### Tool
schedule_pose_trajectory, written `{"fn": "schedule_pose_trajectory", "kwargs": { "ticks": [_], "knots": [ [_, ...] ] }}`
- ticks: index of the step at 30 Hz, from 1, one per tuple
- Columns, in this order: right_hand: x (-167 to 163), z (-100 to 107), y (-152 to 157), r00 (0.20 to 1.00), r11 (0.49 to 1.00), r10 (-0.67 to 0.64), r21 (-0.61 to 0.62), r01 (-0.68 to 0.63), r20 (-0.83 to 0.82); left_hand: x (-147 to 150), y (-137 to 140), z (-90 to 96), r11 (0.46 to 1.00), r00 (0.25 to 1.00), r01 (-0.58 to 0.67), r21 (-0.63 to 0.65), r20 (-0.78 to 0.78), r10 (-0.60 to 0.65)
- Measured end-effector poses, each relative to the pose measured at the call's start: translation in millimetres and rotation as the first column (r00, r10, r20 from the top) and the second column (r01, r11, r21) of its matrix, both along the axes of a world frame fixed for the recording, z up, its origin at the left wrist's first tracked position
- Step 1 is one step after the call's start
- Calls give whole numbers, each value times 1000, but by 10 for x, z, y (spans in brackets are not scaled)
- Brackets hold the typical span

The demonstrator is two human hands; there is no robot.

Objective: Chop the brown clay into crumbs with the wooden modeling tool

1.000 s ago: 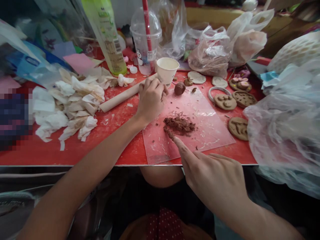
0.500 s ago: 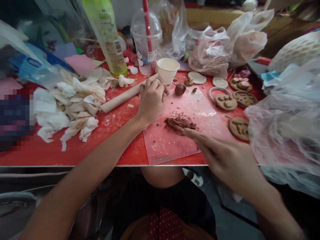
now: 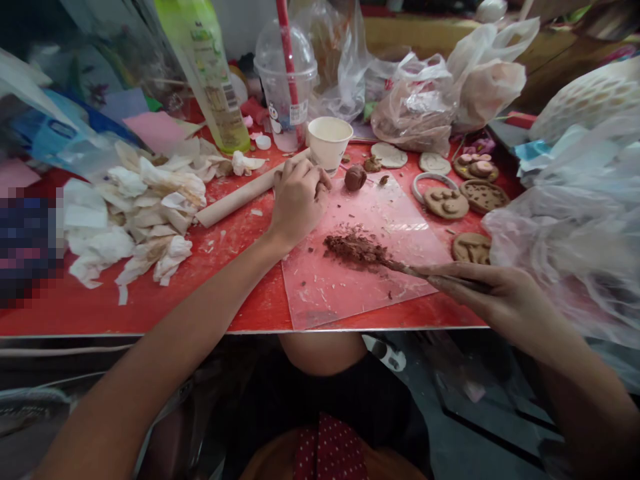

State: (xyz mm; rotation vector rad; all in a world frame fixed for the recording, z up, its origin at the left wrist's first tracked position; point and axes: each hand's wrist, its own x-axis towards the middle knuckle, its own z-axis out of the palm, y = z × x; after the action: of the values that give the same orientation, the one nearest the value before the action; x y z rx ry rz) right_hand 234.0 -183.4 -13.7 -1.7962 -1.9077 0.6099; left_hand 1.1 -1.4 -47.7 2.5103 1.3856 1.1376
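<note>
If R hand sweeps hard, brown crumbs cd spill off worktop's front edge; can't tell R/L hand grip.

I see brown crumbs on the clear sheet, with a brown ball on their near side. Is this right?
Not quite: the head view shows the brown ball on the far side of the brown crumbs, which do lie on the clear sheet.

Rough, clay-like crumbs; plastic sheet (glossy)
</note>
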Motion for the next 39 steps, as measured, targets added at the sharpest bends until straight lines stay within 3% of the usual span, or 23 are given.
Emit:
{"fn": "schedule_pose_trajectory", "kwargs": {
  "ticks": [6, 11, 13, 16, 21, 25, 28, 34, 39],
  "knots": [
    [-97, -2, 99, 996, 998, 39, -47, -42, -80, 7, 13, 18, 999, 1000, -8, -50, 21, 9],
    [-478, -83, 184, 987, 997, 70, 43, -64, -142, 8, -7, 57, 996, 1000, -25, -91, -9, 24],
    [-581, -110, 170, 995, 993, 72, 96, -66, -65, 4, -9, 52, 996, 1000, -24, -81, -14, 23],
    [-690, -114, 87, 981, 986, 39, 152, -69, 191, -2, 5, 21, 999, 1000, -11, -49, -1, 11],
    [-975, -91, -9, 805, 956, -62, 266, -121, 590, -6, 22, -7, 1000, 1000, 7, -13, 24, -7],
    [-1148, -94, 52, 723, 954, -131, 285, -95, 678, -10, 11, 10, 999, 1000, 10, -44, 26, -9],
    [-1095, -78, 76, 762, 946, -163, 319, -60, 627, -14, 9, 9, 999, 999, 25, -35, 35, -23],
    [-817, 17, -27, 922, 942, -196, 327, 82, 334, -7, 18, -4, 1000, 1000, 15, -27, 16, -15],
    [-659, -13, 131, 979, 975, -204, 94, 203, -5, -5, 13, 9, 1000, 1000, 1, -20, -4, -1]
  ]
}}
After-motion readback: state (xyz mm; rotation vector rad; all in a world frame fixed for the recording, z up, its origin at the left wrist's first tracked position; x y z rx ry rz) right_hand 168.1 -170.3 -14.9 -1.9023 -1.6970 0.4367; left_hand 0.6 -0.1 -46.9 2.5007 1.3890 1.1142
